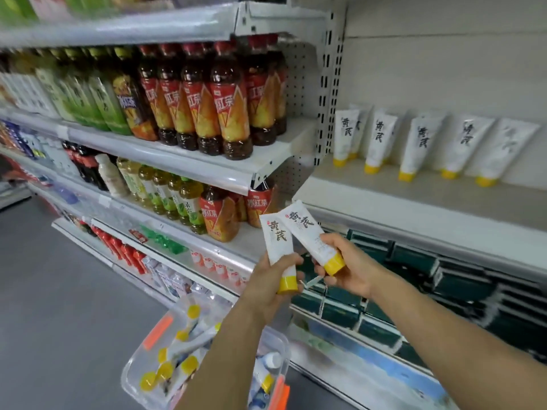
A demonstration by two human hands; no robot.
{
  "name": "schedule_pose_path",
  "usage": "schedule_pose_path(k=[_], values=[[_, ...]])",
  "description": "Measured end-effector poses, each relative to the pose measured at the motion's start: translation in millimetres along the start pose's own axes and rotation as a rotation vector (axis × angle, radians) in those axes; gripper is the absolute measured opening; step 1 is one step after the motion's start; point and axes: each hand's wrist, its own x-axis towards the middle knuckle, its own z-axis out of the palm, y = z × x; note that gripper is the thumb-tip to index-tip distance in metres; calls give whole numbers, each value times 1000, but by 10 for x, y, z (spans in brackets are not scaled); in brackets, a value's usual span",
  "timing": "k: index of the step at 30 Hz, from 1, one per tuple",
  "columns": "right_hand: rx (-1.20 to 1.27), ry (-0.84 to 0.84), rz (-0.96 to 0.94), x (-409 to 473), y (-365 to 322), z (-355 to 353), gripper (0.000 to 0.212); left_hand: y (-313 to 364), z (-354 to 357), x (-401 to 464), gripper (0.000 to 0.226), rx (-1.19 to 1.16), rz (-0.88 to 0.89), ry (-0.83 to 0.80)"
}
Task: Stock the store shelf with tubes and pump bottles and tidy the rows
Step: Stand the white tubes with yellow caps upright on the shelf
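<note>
Below the shelf (414, 199), left hand (268, 287) and right hand (344, 269) each gripping a white tube (278, 250). Best stood cap-down beside the row of tubes (414, 146), labels forward, evenly spaced.

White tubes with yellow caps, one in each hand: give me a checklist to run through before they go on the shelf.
1. Left hand grips its white tube with yellow cap: ok.
2. Right hand grips the second white tube: ok.
3. Both tubes are cap-down, like the shelved row of white tubes: ok.
4. Free space on the beige shelf in front of the row: ok.
5. Row tidy: not ok, tubes lean unevenly.
6. Clear plastic bin below holds more tubes: ok.
</note>
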Motion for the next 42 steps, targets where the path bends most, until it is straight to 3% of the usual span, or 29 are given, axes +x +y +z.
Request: schedule_pose_path(k=[6, 14, 21, 26, 30, 37, 42], values=[[-89, -72, -132, -125, -405, -368, 41, 88, 577, 280, 38, 22, 125, 2], [-147, -68, -257, -370, -1032, -960, 33, 284, 1455, 567, 35, -16, 210, -62], [-449, 191, -479, -456, -1333, -1596, 47, 262, 2146, 809, 29, 94, 229, -43], [-627, 349, -567, -575, -1477, -1882, 37, 161, 2509, 944, 33, 116, 232, -62], [-727, 431, -594, -548, -1558, -2158, 40, 102, 2774, 1001, 29, 128, 241, -95], [-496, 427, -606, -438, -1667, -2566, 34, 34, 2977, 1067, 42, 57, 223, -57], [-466, 437, -640, -218, -1665, -2755, 34, -23, 2962, 1119, 45, 15, 218, -20]])
